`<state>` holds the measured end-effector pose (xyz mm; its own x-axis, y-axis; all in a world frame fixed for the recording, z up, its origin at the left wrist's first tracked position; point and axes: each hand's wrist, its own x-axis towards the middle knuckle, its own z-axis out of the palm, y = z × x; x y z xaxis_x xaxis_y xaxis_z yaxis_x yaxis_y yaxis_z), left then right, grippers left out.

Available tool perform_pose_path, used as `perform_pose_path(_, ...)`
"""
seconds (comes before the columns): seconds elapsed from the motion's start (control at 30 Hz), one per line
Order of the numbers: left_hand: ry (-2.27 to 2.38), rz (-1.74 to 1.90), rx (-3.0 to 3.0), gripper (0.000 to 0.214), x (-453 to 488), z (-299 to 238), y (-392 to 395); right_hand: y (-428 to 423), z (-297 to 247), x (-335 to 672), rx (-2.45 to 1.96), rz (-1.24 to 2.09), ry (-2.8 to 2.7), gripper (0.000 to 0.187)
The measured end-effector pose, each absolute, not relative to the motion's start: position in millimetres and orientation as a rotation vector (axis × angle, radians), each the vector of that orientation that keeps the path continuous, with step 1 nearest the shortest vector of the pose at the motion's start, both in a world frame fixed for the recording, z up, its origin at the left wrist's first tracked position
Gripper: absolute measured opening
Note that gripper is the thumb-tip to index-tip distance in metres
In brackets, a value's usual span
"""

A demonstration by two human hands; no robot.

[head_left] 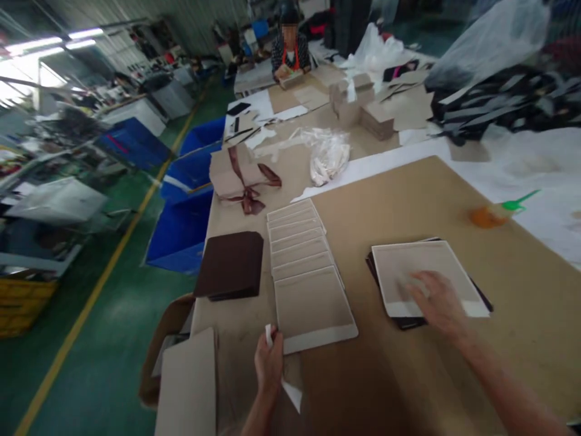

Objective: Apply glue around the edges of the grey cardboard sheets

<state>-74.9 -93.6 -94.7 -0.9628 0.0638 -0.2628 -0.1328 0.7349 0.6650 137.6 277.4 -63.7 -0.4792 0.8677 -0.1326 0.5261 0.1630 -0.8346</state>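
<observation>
My left hand [269, 363] is closed on a thin white strip [290, 393] at the near left corner of a fanned row of beige cards [305, 266]. My right hand [438, 303], blurred by motion, lies on a beige sheet [422, 269] that rests on a dark board [408, 321]; its fingers look spread flat. A stack of dark brown boards [231, 264] sits left of the card row.
A beige box with a brown ribbon [240, 178], a clear plastic bag [329, 157] and an orange bottle with green nozzle [492, 213] lie further along the brown table [521, 290]. A person [290, 48] sits at the far end. Blue bins [181, 230] stand left of the table.
</observation>
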Motion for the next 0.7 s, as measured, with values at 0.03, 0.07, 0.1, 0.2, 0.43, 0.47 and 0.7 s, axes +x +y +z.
perform_pose_path(0.03, 2.667, 1.064, -0.051, 0.036, -74.7, -97.8, -94.0, 251.0, -66.5, 123.4, -1.231, 1.330, -2.151, 0.037)
perform_pose_path(0.07, 2.666, 1.074, -0.045, 0.038, -74.5, -99.9, -93.3, 224.6, -70.4, 110.2, -1.155, 1.398, -2.214, 0.039)
perform_pose_path(0.1, 2.663, 1.082, -0.038, 0.039, -74.0, -101.2, -92.1, 200.3, -75.2, 98.6, -1.114, 1.432, -2.256, 0.041)
perform_pose_path(0.2, 2.645, 1.098, -0.008, 0.039, -72.6, -102.1, -89.7, 152.0, -91.8, 75.8, -1.172, 1.440, -2.295, 0.047)
perform_pose_path(0.43, 2.639, 1.089, 0.045, 0.043, -77.0, -108.6, -90.9, 149.4, -97.6, 69.5, -1.423, 1.591, -2.182, 0.048)
perform_pose_path(0.47, 2.645, 1.085, 0.055, 0.043, -78.4, -108.2, -91.0, 150.8, -94.8, 68.7, -1.449, 1.649, -2.151, 0.047)
perform_pose_path(0.7, 2.772, 1.048, 0.272, 0.054, -59.8, -81.6, -89.9, 132.3, -62.0, 54.4, -1.198, 2.239, -1.764, 0.041)
